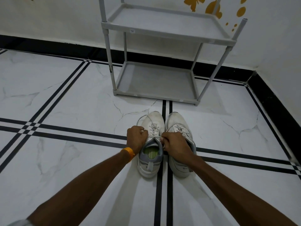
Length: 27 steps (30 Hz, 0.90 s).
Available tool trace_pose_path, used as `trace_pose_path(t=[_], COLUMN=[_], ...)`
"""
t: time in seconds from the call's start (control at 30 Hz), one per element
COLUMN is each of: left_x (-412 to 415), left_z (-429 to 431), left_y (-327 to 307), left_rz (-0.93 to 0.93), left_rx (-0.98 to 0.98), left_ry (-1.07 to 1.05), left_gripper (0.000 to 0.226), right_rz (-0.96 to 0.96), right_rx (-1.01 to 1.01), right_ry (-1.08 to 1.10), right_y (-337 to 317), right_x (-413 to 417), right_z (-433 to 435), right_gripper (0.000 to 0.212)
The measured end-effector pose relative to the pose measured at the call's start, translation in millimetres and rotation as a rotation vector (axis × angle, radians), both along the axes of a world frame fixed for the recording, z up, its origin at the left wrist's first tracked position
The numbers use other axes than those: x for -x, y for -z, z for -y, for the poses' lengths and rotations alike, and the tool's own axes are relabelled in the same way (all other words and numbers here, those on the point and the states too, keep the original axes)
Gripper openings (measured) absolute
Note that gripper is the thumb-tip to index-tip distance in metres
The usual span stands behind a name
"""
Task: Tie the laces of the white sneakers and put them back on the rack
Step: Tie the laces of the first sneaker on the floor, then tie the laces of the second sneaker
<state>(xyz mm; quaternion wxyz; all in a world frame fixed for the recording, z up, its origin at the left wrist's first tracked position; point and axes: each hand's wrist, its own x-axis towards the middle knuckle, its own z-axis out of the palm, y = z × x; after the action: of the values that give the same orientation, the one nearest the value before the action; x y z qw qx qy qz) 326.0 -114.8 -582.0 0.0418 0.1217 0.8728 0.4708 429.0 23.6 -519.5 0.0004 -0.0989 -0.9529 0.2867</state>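
Two white sneakers stand side by side on the floor, toes pointing away from me. The left sneaker (152,124) has a green insole showing in its opening. My left hand (136,137) is closed on a lace end at that shoe's left side, and a loose loop of lace (141,119) curves out past the toe. My right hand (175,144) pinches the other lace end over the tongue and partly covers the right sneaker (176,122). The grey shoe rack (156,79) stands just beyond the shoes.
The rack has two bare shelves in view and stands against a white wall with yellow decals (213,7). The floor (65,103) is white marble tile with black stripes. A black skirting (273,101) runs along the walls, forming a corner at the right.
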Motion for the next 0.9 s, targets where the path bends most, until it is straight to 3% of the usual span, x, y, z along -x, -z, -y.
trace_pose_path(t=[0.2, 0.4, 0.6, 0.7, 0.77, 0.83, 0.9], left_x=[-7, -19, 10, 25, 31, 27, 15], left_z=[6, 41, 82, 100, 104, 94, 68], left_y=[-4, -9, -15, -13, -18, -34, -51], left_rz=[-0.070, -0.157, -0.268, -0.280, -0.397, -0.549, -0.592], left_rx=[0.050, 0.263, 0.356, 0.439, 0.485, 0.435, 0.330], left_ry=[0.050, 0.336, 0.319, 0.296, 0.258, 0.240, 0.278], left_gripper=[0.039, 0.048, 0.041, 0.055, 0.062, 0.060, 0.051], right_rz=[0.029, 0.131, 0.085, 0.088, 0.126, 0.104, -0.045], right_rx=[-0.058, 0.015, 0.083, 0.196, 0.365, 0.497, 0.407], right_ry=[0.012, 0.037, -0.019, -0.098, -0.119, -0.052, 0.085], right_y=[-1, -1, 4, 2, -4, -12, -22], right_x=[-3, 3, 30, 34, 31, 23, 16], right_z=[3, 17, 55, 62, 55, 41, 17], right_gripper=[0.025, 0.027, 0.020, 0.028, 0.043, 0.050, 0.039])
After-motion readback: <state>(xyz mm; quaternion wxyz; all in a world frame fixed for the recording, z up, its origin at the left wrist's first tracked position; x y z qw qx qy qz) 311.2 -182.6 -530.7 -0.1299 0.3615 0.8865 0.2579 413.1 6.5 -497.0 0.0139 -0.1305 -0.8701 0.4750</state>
